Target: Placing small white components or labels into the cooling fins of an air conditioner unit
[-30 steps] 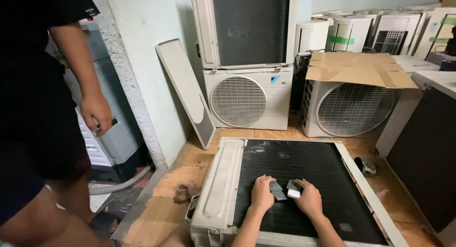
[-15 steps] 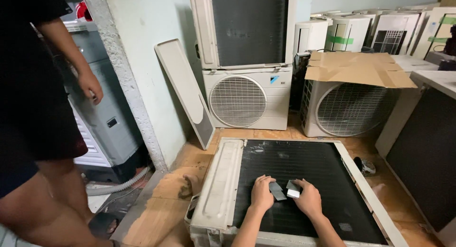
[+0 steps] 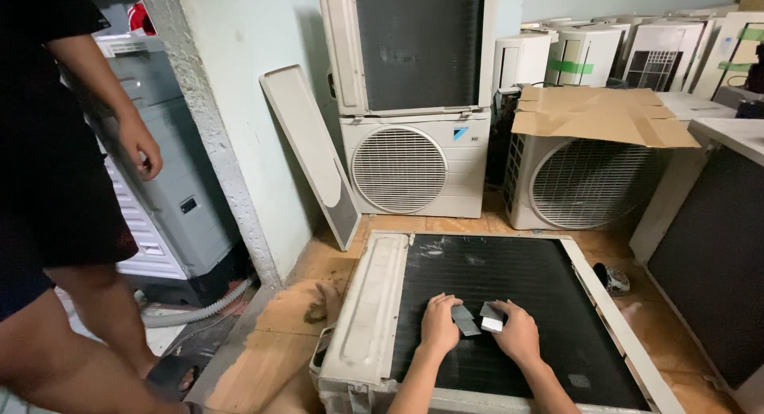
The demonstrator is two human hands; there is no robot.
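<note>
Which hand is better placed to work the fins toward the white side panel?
Probably the left hand: it holds a grey comb and lies nearer the panel; the right hand is farther.

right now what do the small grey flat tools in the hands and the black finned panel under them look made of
Small grey flat tools: matte, thin and stiff, probably plastic or metal; too small to tell. Black finned panel: fine, close-set fins with a dull sheen, probably painted metal coil. Left hand and right hand press them on it.
</note>
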